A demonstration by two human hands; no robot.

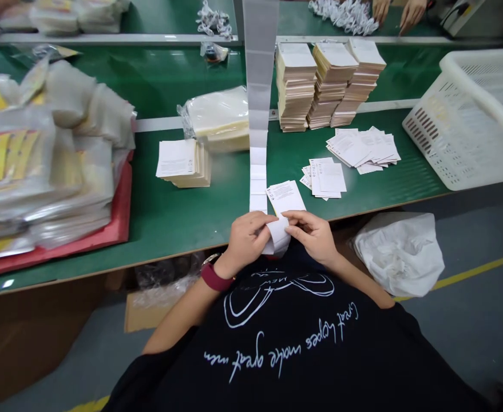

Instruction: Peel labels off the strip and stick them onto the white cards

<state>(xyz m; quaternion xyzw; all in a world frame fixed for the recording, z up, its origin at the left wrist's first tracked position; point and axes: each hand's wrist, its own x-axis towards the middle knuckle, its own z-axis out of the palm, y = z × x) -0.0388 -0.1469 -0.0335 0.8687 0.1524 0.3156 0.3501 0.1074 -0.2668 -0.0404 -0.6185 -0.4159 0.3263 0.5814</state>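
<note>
Head view. Left hand [246, 240]: narrow pinch on white label strip [277, 237], its folded end held over the edge of the green workbench [199, 226]. Right hand [313, 234]: narrow pinch on the same strip, just below printed paper slip [286, 197]. Nearby: loose slips [328, 178], stacked cards [296, 86], white plastic crate [448, 131].
</note>
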